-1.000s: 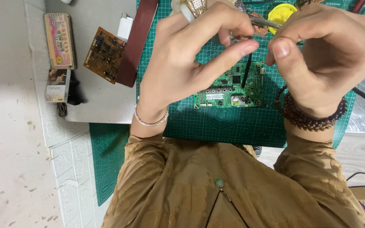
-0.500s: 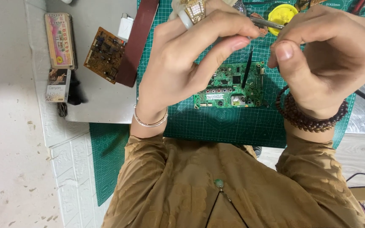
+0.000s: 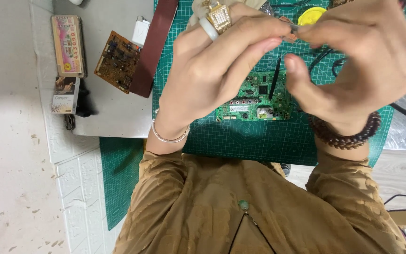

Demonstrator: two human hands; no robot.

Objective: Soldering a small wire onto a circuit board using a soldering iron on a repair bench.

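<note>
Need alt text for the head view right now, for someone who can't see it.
Both hands, left and right, pinch a small part between their fingertips above a green circuit board on a green cutting mat. A brown circuit board lies to the left.

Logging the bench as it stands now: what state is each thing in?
Left hand: raised, pinching a small part.
Right hand: raised, fingertips on the same part.
Green circuit board: flat on the cutting mat.
Brown circuit board: lying off the mat.
Yellow disc: half hidden.
</note>
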